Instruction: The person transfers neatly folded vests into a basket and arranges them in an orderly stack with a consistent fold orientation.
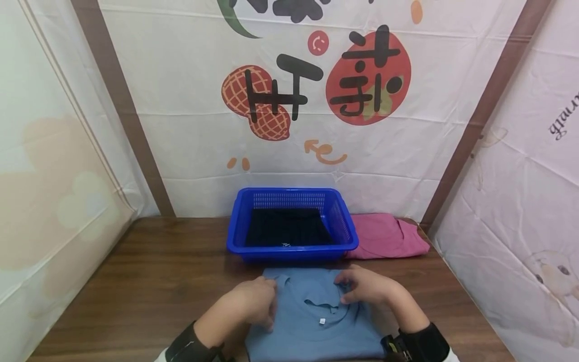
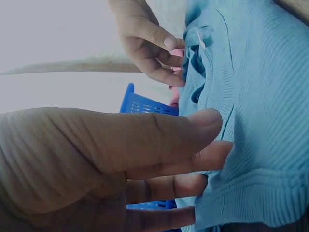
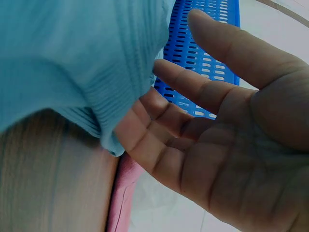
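A blue T-shirt (image 1: 312, 332) lies folded on the table, its neckline and small white label (image 1: 322, 321) facing up. At the shirt's left edge is my left hand (image 1: 254, 301); in the left wrist view its thumb (image 2: 169, 137) extends over the fabric and its fingertips touch the cloth without a visible pinch. My right hand (image 1: 368, 285) touches the upper right part of the shirt. From the right wrist view, the fingers reach the ribbed cloth (image 3: 116, 96) while the thumb (image 3: 227, 38) stands apart from it.
Beyond the shirt stands a blue plastic basket (image 1: 294, 254) with a folded black garment (image 1: 287, 226) inside. A folded pink garment (image 1: 384, 236) lies to the basket's right. Printed cloth hangs behind and at both sides of the brown wooden table (image 1: 158, 281).
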`<action>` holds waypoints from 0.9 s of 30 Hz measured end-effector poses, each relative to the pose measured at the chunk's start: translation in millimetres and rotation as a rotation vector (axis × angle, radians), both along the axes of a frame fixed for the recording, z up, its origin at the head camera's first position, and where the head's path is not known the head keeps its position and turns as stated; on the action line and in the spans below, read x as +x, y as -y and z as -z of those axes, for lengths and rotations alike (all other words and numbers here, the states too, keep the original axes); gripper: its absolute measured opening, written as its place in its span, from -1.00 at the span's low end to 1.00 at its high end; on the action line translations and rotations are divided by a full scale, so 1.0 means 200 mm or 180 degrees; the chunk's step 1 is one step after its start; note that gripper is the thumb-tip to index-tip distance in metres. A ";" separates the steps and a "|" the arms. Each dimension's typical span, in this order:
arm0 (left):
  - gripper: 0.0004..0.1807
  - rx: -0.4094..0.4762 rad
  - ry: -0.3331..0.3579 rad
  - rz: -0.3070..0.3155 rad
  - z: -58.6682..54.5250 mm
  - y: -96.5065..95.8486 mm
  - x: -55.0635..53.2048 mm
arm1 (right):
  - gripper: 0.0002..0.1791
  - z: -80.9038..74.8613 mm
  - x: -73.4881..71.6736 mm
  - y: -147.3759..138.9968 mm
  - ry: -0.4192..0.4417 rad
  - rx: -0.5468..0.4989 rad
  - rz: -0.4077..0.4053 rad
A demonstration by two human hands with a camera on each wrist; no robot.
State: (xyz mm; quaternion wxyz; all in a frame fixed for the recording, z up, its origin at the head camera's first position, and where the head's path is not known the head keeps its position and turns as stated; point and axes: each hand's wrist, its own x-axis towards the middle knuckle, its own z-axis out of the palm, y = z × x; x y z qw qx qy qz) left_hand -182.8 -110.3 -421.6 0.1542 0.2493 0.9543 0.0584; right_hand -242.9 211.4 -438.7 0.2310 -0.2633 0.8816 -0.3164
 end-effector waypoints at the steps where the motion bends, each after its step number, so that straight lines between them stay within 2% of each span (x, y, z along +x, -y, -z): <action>1: -0.69 -0.0010 0.0011 -0.0015 0.00 0.00 0.00 | -0.53 0.00 0.00 0.00 -0.0003 0.0004 0.0005; 17: -0.66 -0.0126 0.0098 -0.0338 -0.02 0.03 -0.01 | -0.55 0.03 -0.01 0.07 -0.0240 0.0066 -0.0034; 25: -0.64 -0.0148 0.0092 -0.0500 -0.03 0.05 -0.02 | -0.55 0.08 -0.02 0.11 -0.0382 0.0090 -0.0072; 27: -0.64 -0.0130 0.0153 -0.0555 -0.03 0.05 -0.02 | -0.55 0.08 -0.03 0.12 -0.0410 0.0103 -0.0062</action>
